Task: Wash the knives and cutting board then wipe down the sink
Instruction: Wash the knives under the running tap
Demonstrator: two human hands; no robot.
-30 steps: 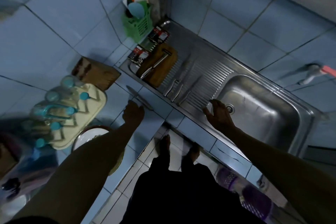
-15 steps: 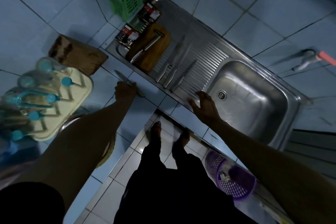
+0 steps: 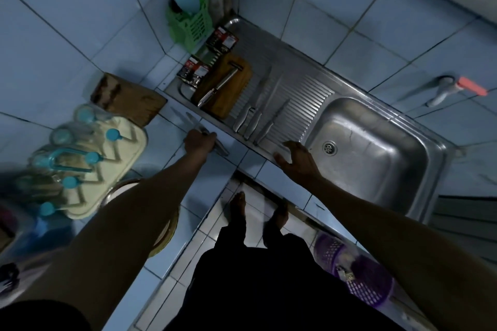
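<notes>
My left hand (image 3: 200,142) grips the handle of a steel knife (image 3: 192,121) over the tiled counter, blade pointing away toward the wall. My right hand (image 3: 295,160) rests open on the front rim of the steel sink (image 3: 419,148), at the edge of the ribbed drainboard (image 3: 304,94). Three steel knives (image 3: 254,118) lie side by side on the drainboard. A wooden cutting board (image 3: 228,94) lies at the drainboard's left end with another steel knife (image 3: 219,86) on top.
A wooden knife block (image 3: 126,99) lies on the counter left of the sink. A cream drying rack (image 3: 88,164) holds glasses. A green utensil caddy (image 3: 189,24) stands in the corner, with two small packets (image 3: 222,40) nearby. A purple basket (image 3: 360,274) sits on the floor.
My left hand has closed round the knife's handle on the counter and lifted it slightly. My right hand slid from the basin's rim toward the drainboard's front edge.
</notes>
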